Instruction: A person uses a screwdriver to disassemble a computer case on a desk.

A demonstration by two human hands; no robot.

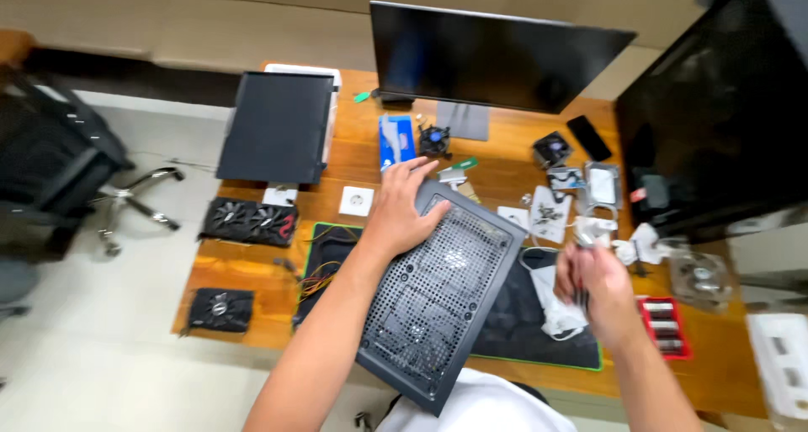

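a person's left hand (402,209) lies flat and spread on the far corner of a dark perforated computer case panel (438,293), fingers splayed, pressing rather than gripping. the panel sits tilted across a black desk mat (539,331) with a green edge, its near corner hanging over the desk edge toward the person's lap. to the right of that hand, the right hand (593,285) hovers blurred and loosely curled around something thin and dark (too smeared to name), just above a white plastic bag (560,310). beyond the left hand's fingertips sit a blue box (396,139), a small cpu cooler fan (435,139) and the foot of a dark monitor (492,58); to its left, a white square socket plate (356,201) and a graphics card (248,222). right of the right hand lies a red tray (663,324). the risk, as it looks: with only a flat palm steadying it, the overhanging panel could slide off or pinch the coloured wires (324,268) beside it.
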